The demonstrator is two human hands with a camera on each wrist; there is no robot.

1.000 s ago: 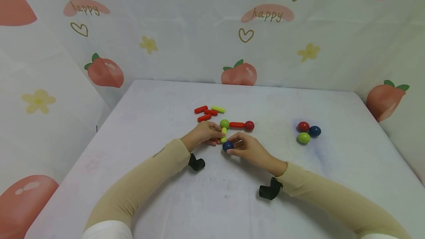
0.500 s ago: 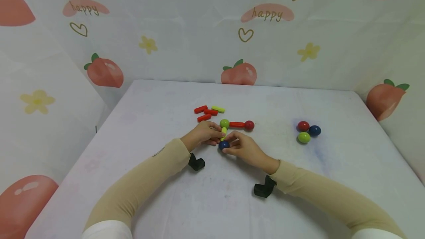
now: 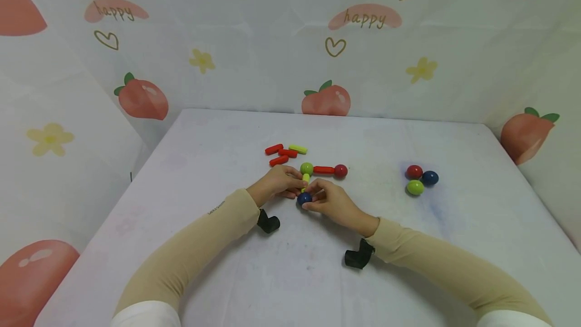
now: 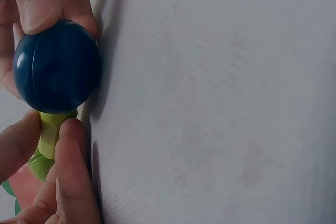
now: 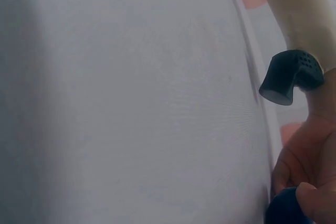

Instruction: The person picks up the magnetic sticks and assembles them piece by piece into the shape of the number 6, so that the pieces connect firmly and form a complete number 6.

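I see the left hand pinching the yellow stick, which runs toward six o'clock from the green ball, while the right hand pinches the blue ball at the stick's near end. To join them well, I'd hold the stick steady and push the ball straight toward twelve, though I can't tell how firmly they meet. No container shows: from the green ball, loose sticks at ten o'clock and loose balls at three lie right on the table.
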